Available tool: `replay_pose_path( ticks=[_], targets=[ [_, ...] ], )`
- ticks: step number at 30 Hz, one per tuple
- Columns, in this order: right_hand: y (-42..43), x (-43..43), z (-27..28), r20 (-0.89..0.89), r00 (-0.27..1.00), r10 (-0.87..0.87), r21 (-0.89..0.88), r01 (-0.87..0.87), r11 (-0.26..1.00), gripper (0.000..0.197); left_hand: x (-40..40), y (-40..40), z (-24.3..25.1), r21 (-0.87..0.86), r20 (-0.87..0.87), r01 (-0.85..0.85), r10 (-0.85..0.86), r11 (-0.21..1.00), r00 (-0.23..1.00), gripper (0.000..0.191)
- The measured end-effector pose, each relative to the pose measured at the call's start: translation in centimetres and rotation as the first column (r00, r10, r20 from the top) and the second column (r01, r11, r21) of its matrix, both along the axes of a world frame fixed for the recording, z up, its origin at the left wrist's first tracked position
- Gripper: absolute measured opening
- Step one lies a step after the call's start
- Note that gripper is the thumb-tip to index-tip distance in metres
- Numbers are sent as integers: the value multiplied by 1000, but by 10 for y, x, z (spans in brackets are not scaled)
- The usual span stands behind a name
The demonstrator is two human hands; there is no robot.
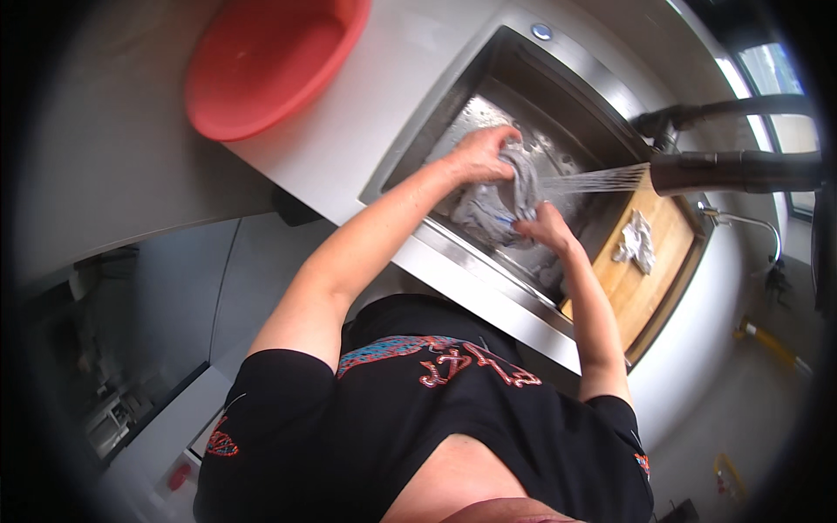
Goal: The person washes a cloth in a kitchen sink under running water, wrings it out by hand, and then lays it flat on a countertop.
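Observation:
Over a stainless steel sink, a wet grey cloth is stretched between my two hands. My left hand grips its upper end, with thumb and fingers around the fabric. At the lower end, my right hand holds the cloth near a part with blue marks. The rest of the fabric hangs bunched toward the sink's bottom. From the dark pull-out faucet on the right, a spray of water runs sideways in the picture toward the cloth. Some foam lies in the basin.
A wooden board covers the sink's right end, with a crumpled whitish cloth on it. A large red plastic basin stands on the counter at the upper left. A thin curved metal tap rises beyond the board.

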State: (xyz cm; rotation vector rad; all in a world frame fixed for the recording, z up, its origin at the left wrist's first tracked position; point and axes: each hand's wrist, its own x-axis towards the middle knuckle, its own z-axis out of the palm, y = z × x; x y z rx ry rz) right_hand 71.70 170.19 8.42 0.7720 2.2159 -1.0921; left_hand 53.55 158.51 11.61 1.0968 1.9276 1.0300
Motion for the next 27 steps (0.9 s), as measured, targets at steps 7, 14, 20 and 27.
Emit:
replay_pose_path(
  ticks=[7, 14, 20, 27],
  targets=[
    [18, 11, -108, -229, 942, -245, 408, 322, 855, 49, -12, -2, -49, -403, 220, -222, 329, 888, 918, 64],
    [-15, -11, -87, -342, 832, -436, -143, 413, 900, 42, -8, 8, -73, -604, 214, -298, 511, 739, 832, 72],
    [-77, -62, 27, -173, 702, -690, -762, 348, 545, 26, -7, 6, -29, -656, 564, -172, 628, 735, 535, 72],
    [-87, -78, -2, -762, 477, -438, -140, 539, 831, 23, 14, 0, -71, -313, 496, -257, 388, 914, 776, 22]
  ],
)
